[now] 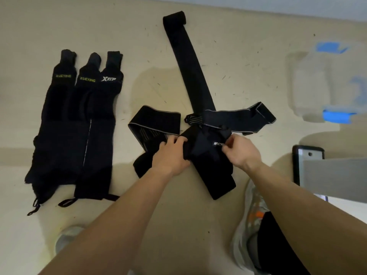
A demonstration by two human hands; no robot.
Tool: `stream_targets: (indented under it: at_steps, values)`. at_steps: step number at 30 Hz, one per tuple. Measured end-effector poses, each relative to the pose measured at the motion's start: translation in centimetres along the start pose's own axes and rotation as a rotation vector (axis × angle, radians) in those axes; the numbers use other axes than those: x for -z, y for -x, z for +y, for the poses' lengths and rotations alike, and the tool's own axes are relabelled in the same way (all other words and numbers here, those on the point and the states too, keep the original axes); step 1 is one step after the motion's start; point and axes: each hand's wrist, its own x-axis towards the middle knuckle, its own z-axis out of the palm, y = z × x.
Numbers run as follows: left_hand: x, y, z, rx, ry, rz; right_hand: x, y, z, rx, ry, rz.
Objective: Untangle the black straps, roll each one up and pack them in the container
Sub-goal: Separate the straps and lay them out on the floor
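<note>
Beige floor (238,56), dark scuff marks; pale wall base (258,3) along top edge.
</note>
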Motion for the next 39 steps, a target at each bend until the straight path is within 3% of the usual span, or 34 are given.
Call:
stream_targets:
  at_steps: [3,6,11,14,18,22,27,29,33,36,39]
  values:
    - [-0.3,-0.3,-0.9,0.043,-0.087,-0.007,-1.9,0.2,0.1,-0.115,-0.060,-0.027]
    - [-1.0,0.0,-1.1,0.030,-0.174,0.087,-2.9,0.1,-0.2,-0.243,-0.333,-0.024]
    - [-1.3,0.6,0.5,-0.246,-0.232,0.287,-2.8,0.3,-0.4,-0.405,-0.550,-0.058]
    - [-1.4,1.1,1.9,-0.368,-0.227,0.183,-2.2,0.8,0.0,-0.447,-0.840,-0.098]
    - [-1.5,1.7,3.7,-0.337,-0.117,-0.046,-0.5,2.2,-0.2,-0.272,-1.014,-0.115]
    - [-0.8,2.1,3.1,-0.287,-0.194,-0.070,1.0,3.6,-0.3,-0.184,-1.110,-0.113]
    - [0.3,2.5,2.1,-0.203,-0.302,-0.142,3.1,4.3,-1.4,-0.278,-1.237,-0.026]
    - [1.0,2.3,2.5,-0.137,-0.062,-0.088,4.1,4.8,-2.2,-0.239,-1.256,-0.033]
    - [4.3,3.2,5.8,0.083,0.860,-0.033,6.1,5.9,-4.0,-0.049,-1.219,-0.070]
    - [6.4,4.1,7.5,0.162,1.191,-0.032,7.5,7.0,-5.5,0.036,-1.183,-0.085]
    - [8.0,5.6,7.8,0.086,1.442,0.001,8.7,8.5,-6.6,0.124,-1.077,-0.080]
